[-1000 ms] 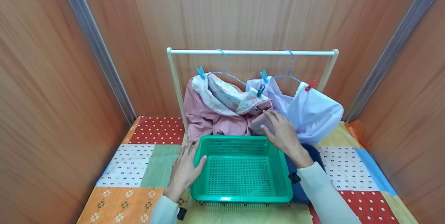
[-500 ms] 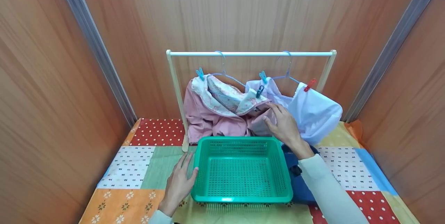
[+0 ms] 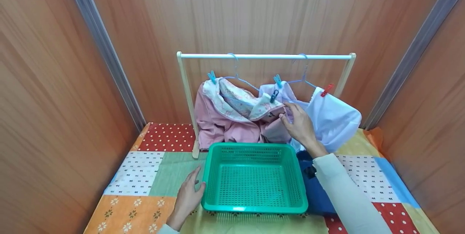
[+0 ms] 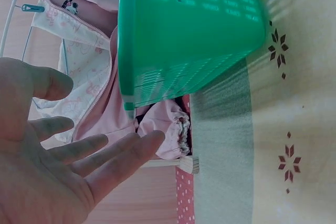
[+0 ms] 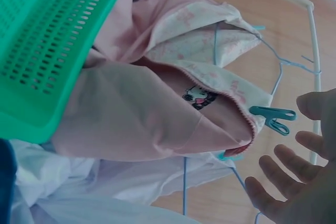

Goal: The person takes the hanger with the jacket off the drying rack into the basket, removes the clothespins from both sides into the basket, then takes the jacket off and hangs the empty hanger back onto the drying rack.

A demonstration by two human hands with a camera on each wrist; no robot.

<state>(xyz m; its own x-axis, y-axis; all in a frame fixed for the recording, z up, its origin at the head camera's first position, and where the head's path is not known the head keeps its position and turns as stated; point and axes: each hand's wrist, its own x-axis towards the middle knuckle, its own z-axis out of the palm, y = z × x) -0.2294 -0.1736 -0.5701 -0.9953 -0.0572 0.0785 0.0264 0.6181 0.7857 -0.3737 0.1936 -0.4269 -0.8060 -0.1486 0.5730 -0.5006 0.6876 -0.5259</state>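
A pink zip jacket (image 3: 232, 132) with a pale patterned lining hangs on a blue hanger, held by a light-blue clothespin (image 3: 211, 77) and a dark teal clothespin (image 5: 273, 118). My right hand (image 3: 300, 126) is beside the jacket's right shoulder, its fingers spread and holding nothing; the right wrist view shows them near the teal clothespin. In front of the jacket stands a green plastic basket (image 3: 254, 209), with nothing in it. My left hand (image 3: 188, 194) is beside the basket's left rim, palm toward it. In the left wrist view its fingers are extended.
A white garment (image 3: 332, 117) hangs on a second hanger, with a light-blue and a red clothespin (image 3: 327, 90). Both hangers hook over the rack's white bar (image 3: 265, 56). A dark blue container (image 3: 318, 194) sits right of the basket. Wooden panels (image 3: 261, 12) enclose the patchwork cloth (image 3: 174, 174).
My left hand has drawn back toward me, away from the basket's far left corner. My right hand has shifted up along the jacket's right side. The garments and basket stay in place.
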